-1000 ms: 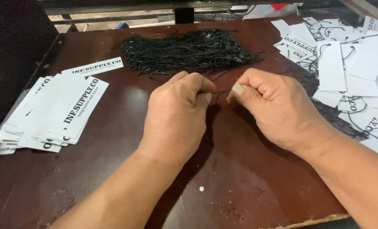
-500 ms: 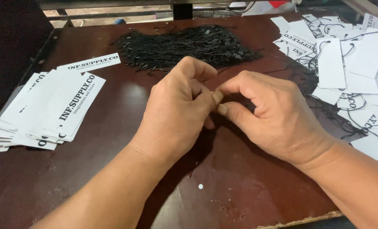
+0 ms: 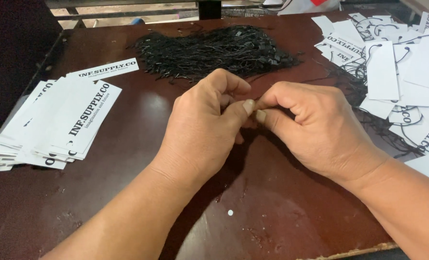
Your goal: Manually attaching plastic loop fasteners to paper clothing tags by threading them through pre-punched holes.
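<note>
The worktop (image 3: 127, 192) is dark brown and shiny, with small scratches and a pale dot near the bottom middle. In the middle of the frame the left hand (image 3: 202, 130) and right hand (image 3: 315, 127) meet, thumbs pinched tight together — what they pinch is too small to see. A heap of black strings (image 3: 214, 50) lies at the top middle. White paper tags (image 3: 60, 123) are stacked at the left — more tags with strings (image 3: 397, 72) are scattered at the upper right.

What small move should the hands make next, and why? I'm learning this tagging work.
Probably part the hands slightly to show the pinch: left hand and right hand meet thumb to thumb above the table, hiding whatever they hold, with the black strings behind.
</note>
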